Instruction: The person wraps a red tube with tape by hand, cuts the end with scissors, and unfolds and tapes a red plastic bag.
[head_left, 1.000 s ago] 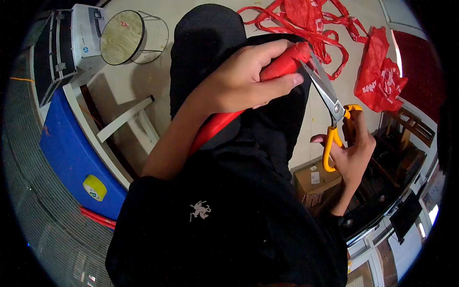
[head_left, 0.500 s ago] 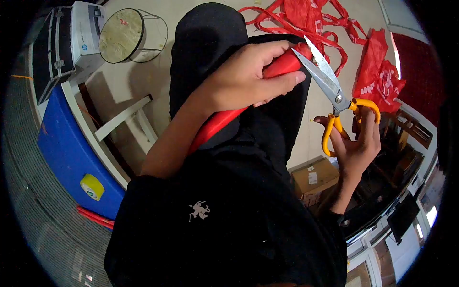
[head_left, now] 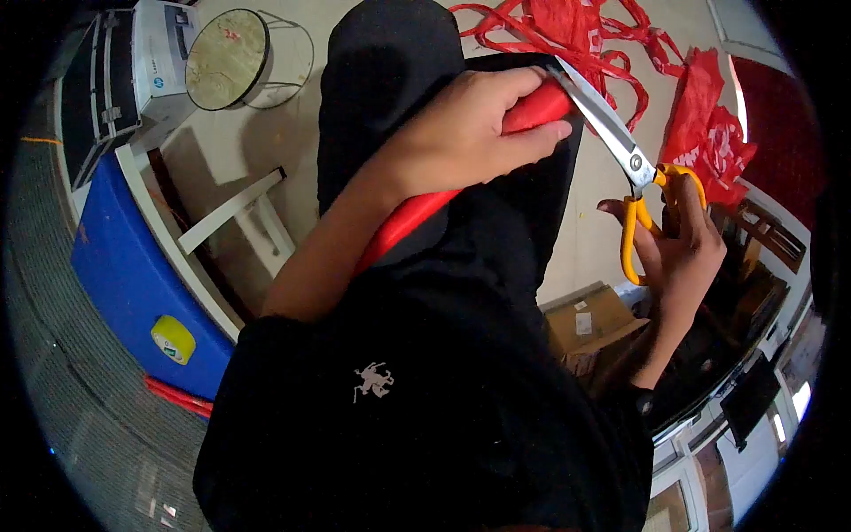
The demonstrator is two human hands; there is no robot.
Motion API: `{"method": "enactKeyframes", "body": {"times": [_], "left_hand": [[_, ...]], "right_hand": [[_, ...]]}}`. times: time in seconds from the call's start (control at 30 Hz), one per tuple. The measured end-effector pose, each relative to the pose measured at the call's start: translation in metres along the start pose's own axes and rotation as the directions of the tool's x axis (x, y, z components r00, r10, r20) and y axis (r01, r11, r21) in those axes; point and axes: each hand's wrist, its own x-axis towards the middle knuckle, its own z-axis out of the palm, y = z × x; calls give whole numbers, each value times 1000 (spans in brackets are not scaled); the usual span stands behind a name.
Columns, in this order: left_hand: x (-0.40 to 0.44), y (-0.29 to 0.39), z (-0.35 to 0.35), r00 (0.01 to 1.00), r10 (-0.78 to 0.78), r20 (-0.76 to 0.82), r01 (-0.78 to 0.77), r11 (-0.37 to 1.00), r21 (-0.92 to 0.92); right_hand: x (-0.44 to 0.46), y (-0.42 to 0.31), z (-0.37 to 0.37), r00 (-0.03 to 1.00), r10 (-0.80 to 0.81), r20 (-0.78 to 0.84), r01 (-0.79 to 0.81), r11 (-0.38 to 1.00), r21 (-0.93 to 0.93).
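My left hand [head_left: 461, 133] is wrapped round a long red roll [head_left: 417, 217], which slants across my lap over the black trousers. The roll's upper end sticks out past my thumb. Yellow-handled scissors [head_left: 612, 124] are in my right hand [head_left: 678, 244], with fingers through the handle loops. Their blades look nearly closed, and the tips lie at the upper end of the roll; whether they touch it I cannot tell. Behind the blades, red plastic strips [head_left: 567, 31] lie tangled on the floor.
Crumpled red plastic [head_left: 709, 133] lies at the right. A round stool [head_left: 226, 60] and a white box [head_left: 164, 53] stand at the upper left. Yellow tape [head_left: 173, 340] rests on a blue surface [head_left: 133, 257]. A cardboard box [head_left: 589, 319] sits at the lower right.
The scissors opened wider, then came nearly closed at the roll's end. My right hand has moved slightly right. My left hand keeps its grip on the roll.
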Motion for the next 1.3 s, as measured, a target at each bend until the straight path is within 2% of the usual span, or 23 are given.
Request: {"method": "enactKeyframes", "body": {"times": [0.1,0.17,0.2,0.3,0.33,0.37,0.43,0.47,0.5,0.57,0.6,0.63,0.67,0.77,0.83,0.9,0.97,1.03,1.1,1.13,1.2,1.23,1.3], "left_hand": [[-2,10,-1,998,-67,21,69,996,-63],[-3,13,-4,990,-131,59,139,978,-156],[-3,12,-4,990,-121,72,133,973,-188],[-3,10,-5,989,-100,104,120,971,-205],[-3,10,-6,989,-91,118,113,974,-195],[-4,12,-6,988,-94,122,116,975,-188],[-6,19,-5,970,-141,200,194,942,-276],[-9,21,-6,968,-142,208,195,944,-264],[-12,23,-7,963,-131,235,203,927,-315],[-17,25,-12,956,-123,268,217,908,-357],[-18,27,-14,949,-119,293,244,865,-439],[-19,29,-15,942,-112,315,269,815,-514],[-24,30,-13,959,-93,267,228,813,-536],[-33,43,-5,989,-118,95,144,926,-348],[-32,44,-5,992,-100,76,119,943,-310],[-31,43,-3,997,-57,50,68,964,-258],[-33,47,1,999,-24,44,34,968,-247],[-38,54,6,999,8,36,1,968,-252],[-39,65,4,972,-189,137,208,968,-143],[-39,63,5,972,-193,137,212,967,-139],[-39,55,8,994,-107,12,107,984,-141],[-37,55,7,994,-111,6,110,985,-135],[-32,57,5,992,-129,4,128,983,-131]], "right_hand": [[-5,9,5,1000,10,-11,-9,999,34],[-5,3,6,981,166,102,-183,966,184],[-8,8,22,996,76,-39,-57,931,360],[-8,-1,33,991,75,114,-121,868,482],[-11,1,40,949,143,280,-304,644,702],[-14,2,42,949,147,278,-305,638,707],[-18,-3,43,904,104,414,-426,285,859],[-18,-2,53,977,24,210,-201,414,888],[-20,5,60,979,34,202,-198,408,891],[-19,20,65,941,-119,317,-339,-356,871],[-18,25,67,954,12,298,-261,-455,851],[-9,39,62,970,-136,203,-225,-175,958],[-15,37,67,984,88,157,-167,123,978],[-23,34,45,986,94,140,-157,807,569],[-19,38,35,957,90,276,-227,822,522],[-29,69,63,968,204,148,-245,623,743],[-33,127,97,869,491,64,-262,346,901],[-18,146,83,865,497,61,-27,-75,997],[-27,166,90,880,451,146,53,-400,915],[-30,161,95,879,452,148,54,-405,913],[-39,147,108,883,469,24,15,-79,997],[-57,167,136,949,312,44,-58,35,998],[-69,85,118,961,252,113,-178,252,951]]}}
